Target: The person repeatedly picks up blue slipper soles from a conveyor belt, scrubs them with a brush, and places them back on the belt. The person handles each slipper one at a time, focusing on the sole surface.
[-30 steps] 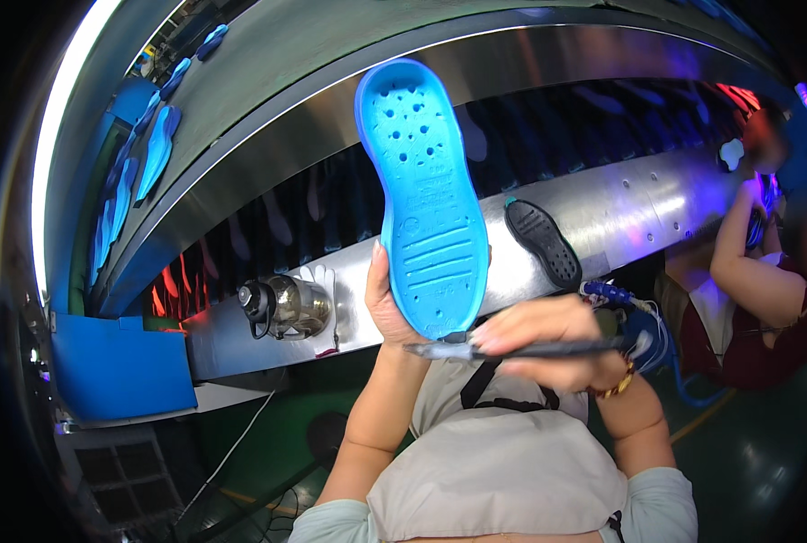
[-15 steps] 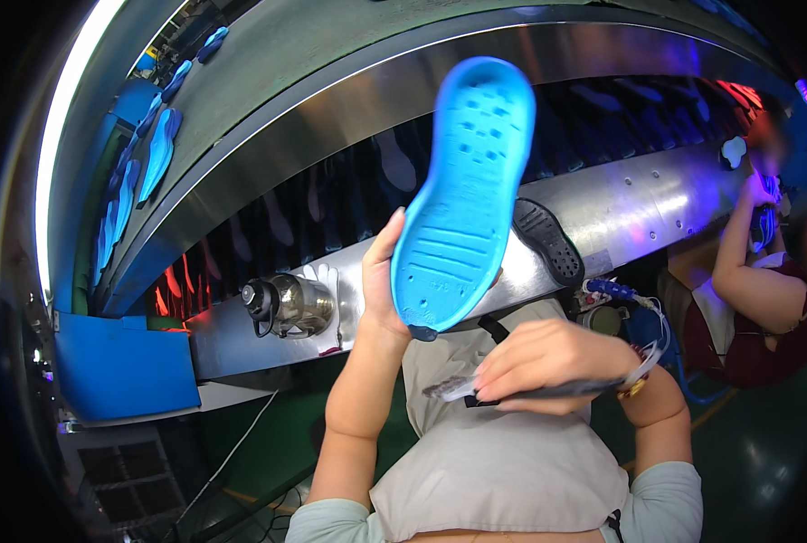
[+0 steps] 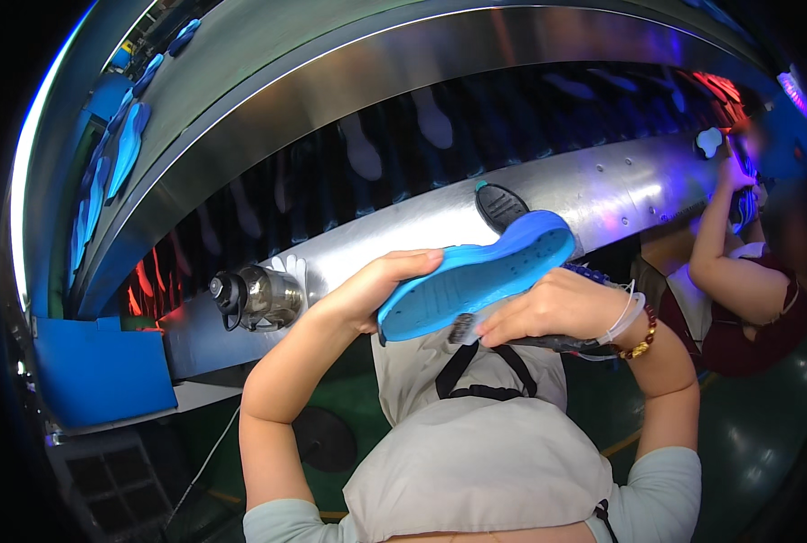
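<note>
My left hand [image 3: 390, 281] grips a bright blue shoe sole [image 3: 467, 276] by its left end, thumb over the upper edge. The sole is tilted, lying roughly crosswise, its dimpled and ribbed face partly toward me. My right hand [image 3: 557, 309], closed around a small brush [image 3: 462, 329] with dark bristles and a dark handle, is just below the sole's lower edge. The bristles sit at that edge; whether they touch it I cannot tell. Behind the blue sole, a black sole [image 3: 499, 206] lies on the metal ledge, partly covered.
A metal ledge [image 3: 358, 231] runs across in front of me. On it, a dark translucent bottle [image 3: 257, 299] stands beside a white glove [image 3: 297, 271]. Blue soles [image 3: 130, 149] line the green conveyor [image 3: 259, 68] at left. A co-worker's arm [image 3: 725, 244] is at right.
The blue sole has swung down from nearly upright to crosswise and come closer to me. The brush in my right hand has moved up to the sole's lower edge.
</note>
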The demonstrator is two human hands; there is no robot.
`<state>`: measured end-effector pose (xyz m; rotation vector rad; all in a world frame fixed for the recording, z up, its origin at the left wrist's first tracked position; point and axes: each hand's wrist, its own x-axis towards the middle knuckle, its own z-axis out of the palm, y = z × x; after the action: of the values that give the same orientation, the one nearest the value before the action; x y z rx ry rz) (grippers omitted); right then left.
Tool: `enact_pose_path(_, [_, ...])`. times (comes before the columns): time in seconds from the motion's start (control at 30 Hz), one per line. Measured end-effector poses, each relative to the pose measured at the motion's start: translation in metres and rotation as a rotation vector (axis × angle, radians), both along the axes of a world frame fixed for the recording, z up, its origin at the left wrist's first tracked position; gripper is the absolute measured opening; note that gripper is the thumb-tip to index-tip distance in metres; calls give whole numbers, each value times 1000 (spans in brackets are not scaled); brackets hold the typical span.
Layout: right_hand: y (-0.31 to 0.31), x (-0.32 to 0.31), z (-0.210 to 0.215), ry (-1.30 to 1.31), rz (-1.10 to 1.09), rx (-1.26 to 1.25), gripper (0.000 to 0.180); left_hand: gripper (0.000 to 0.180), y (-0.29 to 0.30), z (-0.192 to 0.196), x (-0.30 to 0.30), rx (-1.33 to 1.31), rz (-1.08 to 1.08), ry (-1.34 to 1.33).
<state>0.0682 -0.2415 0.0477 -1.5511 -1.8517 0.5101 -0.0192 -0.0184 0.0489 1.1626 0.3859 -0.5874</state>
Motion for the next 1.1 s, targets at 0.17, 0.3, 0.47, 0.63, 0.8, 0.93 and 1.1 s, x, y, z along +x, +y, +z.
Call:
enact_pose_path(0.17, [-6, 24, 6, 231, -83, -32, 19, 54, 4, 8, -3, 53, -14, -67])
enact_pose_path(0.3, [-17, 22, 21, 51, -71, -184, 19, 55, 10, -8, -7, 69, 40, -18])
enact_pose_path(0.47, [-19, 38, -14, 261, -190, -18, 18, 53, 9, -1, -7, 96, 60, -30])
enact_pose_path(0.63, [-19, 22, -2, 545, -362, -163, 26, 54, 16, -32, -14, -240, 240, -76])
enact_pose_path(0.8, [7, 2, -32, 779, -521, -26, 17, 56, -12, -57, -2, -575, 360, -94])
enact_pose_path(0.93, [12, 4, -56, 587, -553, 258, 16, 54, -15, -68, -1, -552, 416, -147])
enact_pose_path(1.1, [20, 0, -64, 370, -711, 390, 13, 53, -17, -71, -2, -552, 509, -198])
